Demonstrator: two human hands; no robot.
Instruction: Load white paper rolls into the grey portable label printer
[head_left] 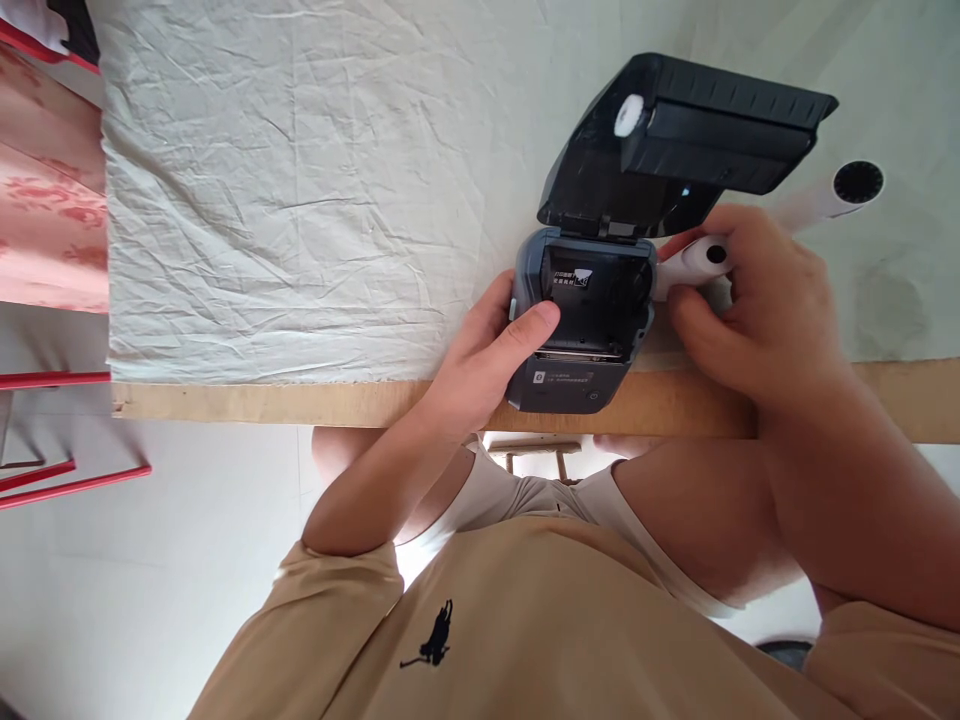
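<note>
A dark label printer (592, 300) sits at the table's front edge with its black lid (697, 130) swung up and back. Its inner bay is exposed and shows no roll. My left hand (495, 350) grips the printer's left side, the thumb over the rim of the bay. Beside the printer's right side, my right hand (765, 300) holds a small white roll (696, 262) with a dark core hole between thumb and fingers. Behind that hand lies a larger white roll (825, 198) with a black end.
A wrinkled pale cloth (300, 200) covers the wooden table (262, 402). Off to the left are a pink floral fabric (52, 210) and red metal bars (75, 484). My legs are under the table edge, above a wooden stool rung (534, 449).
</note>
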